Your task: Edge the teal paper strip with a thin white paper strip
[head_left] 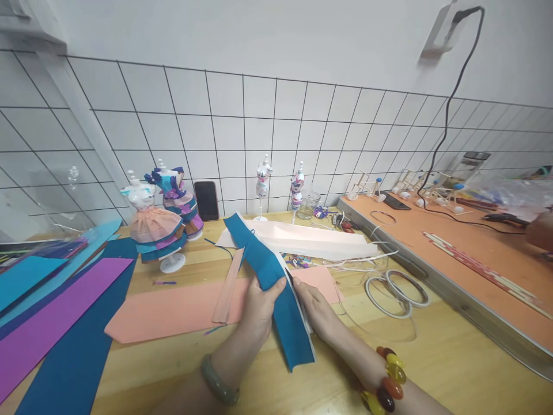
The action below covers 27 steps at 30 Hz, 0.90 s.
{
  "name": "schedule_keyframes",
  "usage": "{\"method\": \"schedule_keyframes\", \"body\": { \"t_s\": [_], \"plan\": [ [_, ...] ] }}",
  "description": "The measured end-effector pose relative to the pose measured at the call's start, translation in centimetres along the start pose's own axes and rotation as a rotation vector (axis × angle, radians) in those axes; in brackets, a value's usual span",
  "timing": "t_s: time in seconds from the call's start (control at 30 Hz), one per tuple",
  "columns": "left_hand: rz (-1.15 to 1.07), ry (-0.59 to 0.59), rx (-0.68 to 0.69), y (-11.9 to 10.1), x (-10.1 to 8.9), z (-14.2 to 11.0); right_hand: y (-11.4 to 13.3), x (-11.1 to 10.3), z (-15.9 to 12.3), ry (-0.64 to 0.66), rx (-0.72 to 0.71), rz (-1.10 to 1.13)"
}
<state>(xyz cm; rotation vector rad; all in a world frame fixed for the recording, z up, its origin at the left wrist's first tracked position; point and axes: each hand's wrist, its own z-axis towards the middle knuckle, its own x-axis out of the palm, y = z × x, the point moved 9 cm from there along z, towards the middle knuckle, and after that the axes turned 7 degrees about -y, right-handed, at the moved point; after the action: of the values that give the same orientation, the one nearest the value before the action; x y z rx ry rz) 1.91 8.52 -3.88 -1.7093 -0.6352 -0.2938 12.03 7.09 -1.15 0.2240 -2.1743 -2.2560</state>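
My left hand (261,305) pinches teal strip (294,328); right hand (315,308) at strip's edge, grip unclear. Tabletop (330,383) room nearside, four mannequins (262,178) beyond.

Worn on left wrist: one bangle (216,383), greyish green, smooth, rounded, closed ring. Worn on right wrist: one bracelet (391,383), large glossy oval beads in yellow, amber-orange and dark brown, some translucent. Both forearms sleeveless; fingers without visible rings.
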Motion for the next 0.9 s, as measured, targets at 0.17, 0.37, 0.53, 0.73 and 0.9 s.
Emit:
{"method": "schedule_keyframes", "body": {
  "t_s": [0.17, 0.37, 0.53, 0.73, 0.9],
  "plan": [
    [0.005, -0.015, -0.012, 0.15, -0.04, -0.05, 0.22, -0.04, 0.03, -0.004, -0.014, -0.007],
    [-0.013, -0.009, -0.041, 0.6, 0.01, 0.2, 0.47, -0.25, 0.04, -0.021, -0.026, -0.036],
    [-0.017, -0.012, -0.038, 0.59, -0.04, 0.17, 0.17, -0.38, 0.18, -0.031, -0.027, -0.053],
    [-0.018, 0.003, -0.038, 0.53, 0.1, 0.07, -0.2, -0.53, 0.33, -0.038, -0.021, -0.066],
    [-0.021, 0.0, -0.033, 0.47, 0.07, 0.06, -0.28, -0.62, 0.39, -0.043, -0.024, -0.08]
  ]
}}
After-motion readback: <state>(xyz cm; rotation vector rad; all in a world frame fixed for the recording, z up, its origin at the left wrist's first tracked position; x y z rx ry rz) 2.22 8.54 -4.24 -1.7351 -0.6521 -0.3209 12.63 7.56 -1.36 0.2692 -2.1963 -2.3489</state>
